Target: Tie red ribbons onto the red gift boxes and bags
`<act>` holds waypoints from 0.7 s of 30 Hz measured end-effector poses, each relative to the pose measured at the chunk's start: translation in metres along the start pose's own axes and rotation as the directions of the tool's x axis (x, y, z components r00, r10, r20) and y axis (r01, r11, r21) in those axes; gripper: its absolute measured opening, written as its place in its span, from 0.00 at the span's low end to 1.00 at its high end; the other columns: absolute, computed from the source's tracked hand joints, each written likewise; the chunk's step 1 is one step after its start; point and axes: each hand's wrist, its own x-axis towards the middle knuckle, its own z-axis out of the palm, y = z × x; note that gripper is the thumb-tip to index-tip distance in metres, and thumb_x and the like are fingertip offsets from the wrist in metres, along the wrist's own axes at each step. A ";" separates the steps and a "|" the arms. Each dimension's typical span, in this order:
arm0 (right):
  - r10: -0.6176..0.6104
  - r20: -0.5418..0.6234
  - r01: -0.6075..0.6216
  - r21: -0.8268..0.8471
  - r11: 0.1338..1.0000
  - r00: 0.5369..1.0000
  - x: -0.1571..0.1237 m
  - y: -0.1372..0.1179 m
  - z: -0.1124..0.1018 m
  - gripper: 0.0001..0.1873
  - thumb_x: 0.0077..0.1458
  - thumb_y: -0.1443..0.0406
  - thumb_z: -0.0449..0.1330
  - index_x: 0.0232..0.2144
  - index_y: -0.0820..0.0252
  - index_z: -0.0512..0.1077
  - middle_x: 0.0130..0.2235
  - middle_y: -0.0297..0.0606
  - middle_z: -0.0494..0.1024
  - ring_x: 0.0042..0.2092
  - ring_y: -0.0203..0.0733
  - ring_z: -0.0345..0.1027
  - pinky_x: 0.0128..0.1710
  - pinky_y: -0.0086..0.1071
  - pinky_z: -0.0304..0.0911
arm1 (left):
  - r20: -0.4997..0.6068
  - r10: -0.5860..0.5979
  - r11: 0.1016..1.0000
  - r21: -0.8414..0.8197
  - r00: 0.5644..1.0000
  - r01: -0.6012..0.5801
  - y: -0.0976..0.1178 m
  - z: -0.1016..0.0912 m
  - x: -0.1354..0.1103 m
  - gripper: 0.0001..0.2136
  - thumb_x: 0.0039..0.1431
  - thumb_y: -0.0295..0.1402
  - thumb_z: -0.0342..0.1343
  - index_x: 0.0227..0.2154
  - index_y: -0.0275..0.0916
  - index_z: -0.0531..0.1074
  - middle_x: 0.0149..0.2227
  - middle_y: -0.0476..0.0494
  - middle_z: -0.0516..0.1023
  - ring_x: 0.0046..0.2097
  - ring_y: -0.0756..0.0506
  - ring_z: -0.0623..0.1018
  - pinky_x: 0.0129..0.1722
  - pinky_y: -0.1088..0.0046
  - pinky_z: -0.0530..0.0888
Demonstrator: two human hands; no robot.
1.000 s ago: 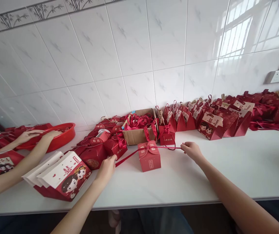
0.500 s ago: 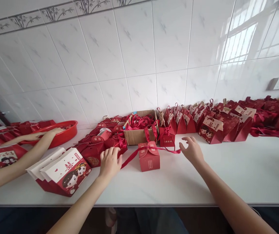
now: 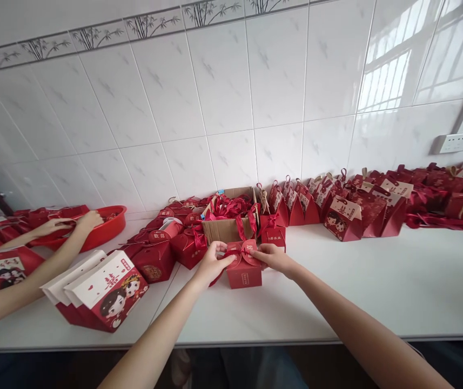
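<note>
A small red gift box [image 3: 244, 274] stands on the white counter [image 3: 336, 292] in front of me, with a red ribbon [image 3: 240, 249] across its top. My left hand [image 3: 212, 261] pinches the ribbon at the box's left top edge. My right hand [image 3: 272, 256] pinches the ribbon at the right top edge. Both hands are closed and meet over the box lid.
Behind the box is a cardboard carton [image 3: 225, 227] full of red ribbons. Finished red boxes [image 3: 342, 216] line the tiled wall to the right. Flat printed boxes [image 3: 101, 292] lie at left. Another person's hands [image 3: 87, 220] reach into a red basin [image 3: 107, 229] at far left.
A second ago my hands held the ribbon ends stretched wide apart. They let go, then came together, and now both pinch the ribbon on top of the box.
</note>
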 end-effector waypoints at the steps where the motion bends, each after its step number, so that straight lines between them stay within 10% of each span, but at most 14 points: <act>1: 0.023 0.056 -0.025 0.035 0.999 0.998 -0.003 -0.002 -0.001 0.23 0.46 0.46 0.63 0.25 0.60 0.67 0.24 0.34 0.72 0.26 0.36 0.66 0.28 0.30 0.62 | 0.024 -0.015 1.000 -0.026 1.000 0.016 0.002 -0.001 -0.003 0.19 0.44 0.35 0.64 0.38 0.38 0.66 0.44 0.40 0.70 0.40 0.46 0.75 0.38 0.70 0.73; 21: 0.119 0.153 -0.154 0.243 0.958 0.981 -0.021 -0.008 0.003 0.21 0.44 0.53 0.65 0.18 0.58 0.60 0.15 0.24 0.56 0.18 0.28 0.50 0.19 0.27 0.49 | 0.065 -0.216 0.940 -0.256 0.974 0.226 0.013 0.020 -0.019 0.14 0.42 0.30 0.58 0.28 0.42 0.57 0.25 0.54 0.69 0.24 0.51 0.71 0.24 0.77 0.63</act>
